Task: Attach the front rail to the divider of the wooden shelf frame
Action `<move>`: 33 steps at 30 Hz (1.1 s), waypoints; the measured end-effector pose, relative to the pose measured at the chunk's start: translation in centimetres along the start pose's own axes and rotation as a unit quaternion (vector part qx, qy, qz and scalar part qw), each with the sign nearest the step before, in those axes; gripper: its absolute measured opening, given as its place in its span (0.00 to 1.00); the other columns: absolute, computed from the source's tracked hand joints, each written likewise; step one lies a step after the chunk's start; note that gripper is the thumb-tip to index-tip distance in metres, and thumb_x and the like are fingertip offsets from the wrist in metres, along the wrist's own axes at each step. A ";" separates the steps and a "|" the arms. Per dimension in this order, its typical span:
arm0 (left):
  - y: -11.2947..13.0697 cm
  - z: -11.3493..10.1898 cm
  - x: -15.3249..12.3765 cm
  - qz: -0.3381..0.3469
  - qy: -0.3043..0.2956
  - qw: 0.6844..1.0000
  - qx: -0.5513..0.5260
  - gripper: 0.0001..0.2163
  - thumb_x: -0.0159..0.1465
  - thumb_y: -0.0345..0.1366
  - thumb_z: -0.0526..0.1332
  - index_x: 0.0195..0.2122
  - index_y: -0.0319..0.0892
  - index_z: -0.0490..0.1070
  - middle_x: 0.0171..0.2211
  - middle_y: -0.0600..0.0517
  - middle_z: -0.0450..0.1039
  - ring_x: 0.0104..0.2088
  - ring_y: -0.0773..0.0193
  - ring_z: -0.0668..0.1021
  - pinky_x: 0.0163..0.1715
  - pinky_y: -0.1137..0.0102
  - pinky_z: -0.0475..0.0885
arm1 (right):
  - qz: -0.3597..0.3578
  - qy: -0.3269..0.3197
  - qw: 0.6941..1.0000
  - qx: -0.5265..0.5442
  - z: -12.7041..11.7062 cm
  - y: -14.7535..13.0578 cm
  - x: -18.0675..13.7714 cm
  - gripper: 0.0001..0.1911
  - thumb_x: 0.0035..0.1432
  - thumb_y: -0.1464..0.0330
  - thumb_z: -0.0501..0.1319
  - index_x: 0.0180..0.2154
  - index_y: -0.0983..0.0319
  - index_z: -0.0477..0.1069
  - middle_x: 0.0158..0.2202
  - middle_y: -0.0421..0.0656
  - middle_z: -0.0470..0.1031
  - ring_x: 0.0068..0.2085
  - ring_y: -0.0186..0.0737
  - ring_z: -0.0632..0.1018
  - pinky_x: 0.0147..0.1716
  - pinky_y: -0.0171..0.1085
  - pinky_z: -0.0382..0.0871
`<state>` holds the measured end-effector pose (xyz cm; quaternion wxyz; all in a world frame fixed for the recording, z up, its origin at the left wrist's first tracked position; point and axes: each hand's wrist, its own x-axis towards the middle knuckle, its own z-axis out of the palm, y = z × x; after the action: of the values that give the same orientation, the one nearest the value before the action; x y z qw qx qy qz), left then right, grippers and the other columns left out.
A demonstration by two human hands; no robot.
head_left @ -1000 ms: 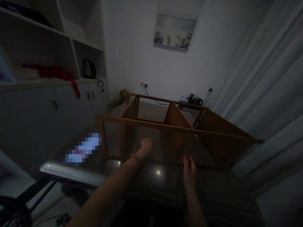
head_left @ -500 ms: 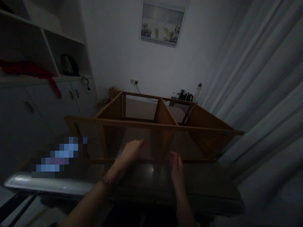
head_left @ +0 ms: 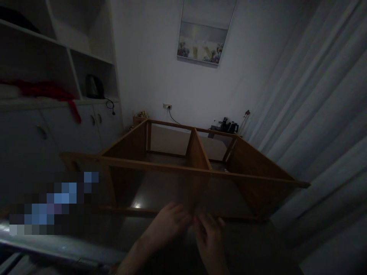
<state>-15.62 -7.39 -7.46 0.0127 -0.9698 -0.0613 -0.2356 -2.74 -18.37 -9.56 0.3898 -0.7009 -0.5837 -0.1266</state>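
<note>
My left hand [head_left: 173, 219] and my right hand [head_left: 210, 231] meet low in the middle of the view, over the dark tabletop [head_left: 246, 240]. Their fingers are bent and closed, with the tips nearly touching. Whatever is pinched between them, if anything, is too small and dark to make out. Just beyond the hands lies a brown wooden shelf frame [head_left: 160, 165] on its side, with a divider board [head_left: 199, 149] across its middle. Neither hand appears to grip the frame.
A blurred-out bright patch [head_left: 54, 206] lies left on the table. White cabinets [head_left: 71, 126] with a kettle [head_left: 94, 87] and red cloth [head_left: 51, 91] stand left. Pale curtains [head_left: 315, 114] hang right. Another dark kettle [head_left: 233, 127] sits at the back by the wall.
My hands have come together from apart, the left moving right and toward me, fingers closing. The view has shifted, so the shelf frame sits lower and looks nearer.
</note>
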 end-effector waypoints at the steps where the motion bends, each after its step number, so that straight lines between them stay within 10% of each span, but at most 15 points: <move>1: -0.1 0.0 -0.2 -0.003 -0.005 1.000 0.003 0.04 0.66 0.33 0.55 0.34 0.42 0.66 0.31 0.56 0.71 0.34 0.66 0.70 0.35 0.67 0.59 | -0.024 -0.004 1.000 0.002 0.2 0.1 0.1 0.15 0.65 0.64 0.48 0.30 0.57 0.69 0.27 0.40 0.75 0.30 0.38 0.76 0.37 0.38 0.58; 8: -1.2 0.7 -1.4 -0.075 -0.025 0.996 -0.036 0.04 0.65 0.38 0.56 0.36 0.45 0.66 0.33 0.57 0.73 0.35 0.65 0.72 0.39 0.66 0.61 | -0.068 -0.019 0.997 0.013 1.9 0.2 0.1 0.12 0.64 0.67 0.49 0.31 0.57 0.67 0.27 0.38 0.75 0.29 0.37 0.76 0.37 0.38 0.57; 14: -1.6 4.3 -3.1 -0.169 0.014 0.985 -0.031 0.21 0.64 0.44 0.55 0.55 0.40 0.58 0.53 0.45 0.66 0.51 0.54 0.68 0.50 0.59 0.62 | 0.099 0.136 0.976 -0.138 2.4 1.3 -1.2 0.19 0.66 0.60 0.43 0.35 0.61 0.69 0.28 0.47 0.77 0.29 0.43 0.76 0.41 0.45 0.56; 19: -1.9 5.9 -3.9 -0.182 0.030 0.982 -0.045 0.23 0.65 0.45 0.50 0.59 0.43 0.54 0.53 0.44 0.66 0.52 0.51 0.67 0.52 0.52 0.59 | 0.232 0.124 0.938 -0.226 2.1 1.4 -0.9 0.23 0.67 0.63 0.37 0.39 0.64 0.68 0.34 0.52 0.76 0.34 0.48 0.75 0.43 0.48 0.53; 33: -1.8 5.1 -3.2 -0.190 -0.008 0.981 -0.030 0.17 0.63 0.43 0.52 0.51 0.45 0.65 0.52 0.45 0.65 0.51 0.50 0.65 0.51 0.52 0.56 | 0.178 0.049 0.944 -0.274 2.4 0.7 0.1 0.15 0.67 0.69 0.44 0.34 0.61 0.67 0.29 0.43 0.75 0.35 0.40 0.73 0.41 0.40 0.49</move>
<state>-16.34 -5.72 -13.49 -0.0622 -0.9422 -0.2376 -0.2280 -2.71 -16.65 -11.43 0.2274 -0.8660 -0.3722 -0.2444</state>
